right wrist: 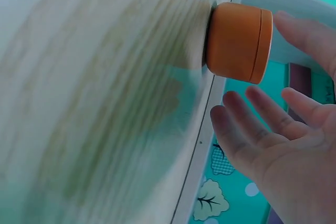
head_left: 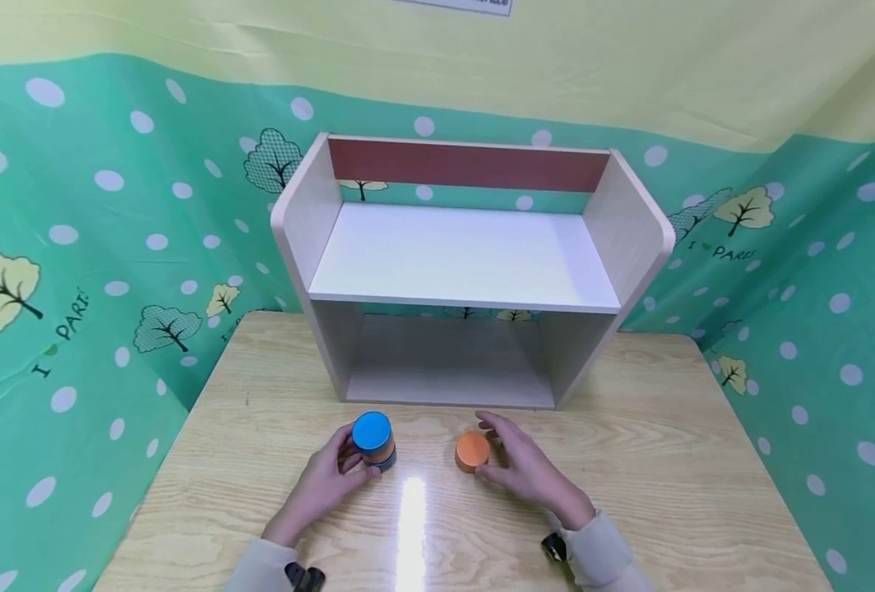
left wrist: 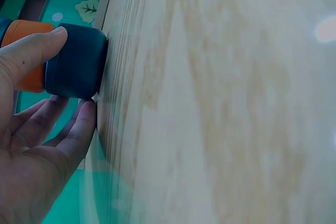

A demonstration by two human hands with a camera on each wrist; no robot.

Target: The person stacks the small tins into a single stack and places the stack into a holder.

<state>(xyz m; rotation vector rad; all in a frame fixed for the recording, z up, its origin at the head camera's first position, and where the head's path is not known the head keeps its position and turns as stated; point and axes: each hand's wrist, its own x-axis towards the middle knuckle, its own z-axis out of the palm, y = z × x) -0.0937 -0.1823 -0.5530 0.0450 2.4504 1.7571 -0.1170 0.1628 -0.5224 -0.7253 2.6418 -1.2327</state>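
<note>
Left hand [head_left: 331,477] grips stack [head_left: 375,442], with gaps to shelf edge [head_left: 448,404] and orange cylinder [head_left: 472,452].

Before you, a pale two-tier shelf unit [head_left: 460,255] with a reddish-brown back rail [head_left: 470,166] stands on a wood-grain table [head_left: 652,444]; behind it you see a dotted, tree-printed green-and-yellow cloth [head_left: 75,345].
</note>
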